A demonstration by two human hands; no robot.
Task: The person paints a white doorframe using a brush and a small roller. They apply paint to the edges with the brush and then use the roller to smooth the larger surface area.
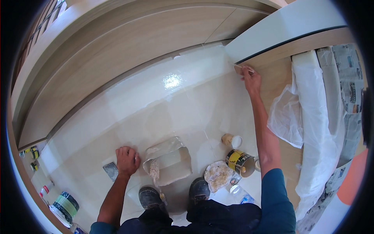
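Note:
My right hand (251, 80) reaches far forward to the corner where the floor meets the white panel. Its fingers pinch a small tool with a thin pale handle (250, 70); its working end is too small to make out. My left hand (127, 160) leans on the pale floor with its fingers curled in, and nothing shows in them. Just left of it lies a flat grey rectangular piece (111, 171). Between my hands stands a cut-open plastic container (180, 174), with a fuzzy paint roller (154, 171) resting against its left inner side.
By my right shoe are a cup (232, 140), a yellow-black can (235, 159), a crusted pale lump (218, 176) and a plastic bottle (241, 195). White plastic sheeting (311, 117) runs along the right. Wet shine (172, 81) marks the far floor. A paint bucket (66, 206) stands lower left.

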